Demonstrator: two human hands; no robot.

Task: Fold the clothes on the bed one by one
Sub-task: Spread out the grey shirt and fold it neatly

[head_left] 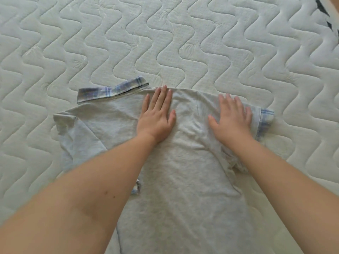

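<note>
Grey shirt (183,180) lay under flat, ungripping left hand (156,116) and right hand (232,119); bunched right underarm cloth risked folding crooked.

Frame is filled by a white quilted mattress (165,43), stitched in wavy lines. A dark-patterned patch (324,13) is seen at top right corner. Soft, even light.

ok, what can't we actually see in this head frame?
- Hem of the grey shirt: cut off by the bottom edge.
- Fabric beneath both hands, left hand and right hand: covered.
- Dark item, top right corner: cut off, unidentifiable.
- Other clothes: none in view.
</note>
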